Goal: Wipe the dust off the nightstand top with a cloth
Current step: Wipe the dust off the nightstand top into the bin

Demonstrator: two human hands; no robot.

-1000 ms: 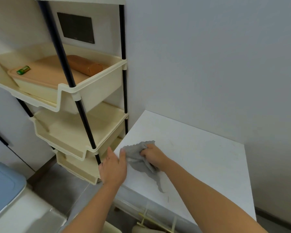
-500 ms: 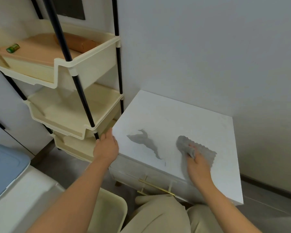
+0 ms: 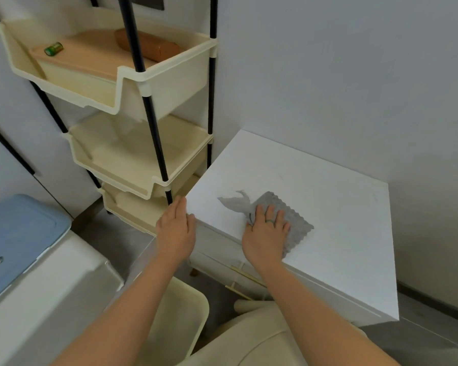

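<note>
The right hand lies flat, palm down, on a grey square cloth with a wavy edge. Its fingers are straight and slightly spread, pressing the fabric down, and one finger wears a green ring. The cloth is just right of the frame's centre, near the front left part of a white square-topped desk. Its far and right sides show beyond the fingers. A grey streak-shaped mark sits on the desk top, touching the cloth's upper left corner.

The left hand, left of the cloth, has its fingers straight and pressed together. It rests against the desk's front left corner and holds nothing. A thin gold drawer handle shows below the right wrist on the desk's front.

A cream plastic three-tier rack on black poles stands at upper left, just beside the desk. Its top tray holds a peach-lidded box. On the lid lie a small green battery and a brown oblong block.

A white bin with a blue lid is at the left edge. An open cream bin sits at bottom centre, between the forearms.
</note>
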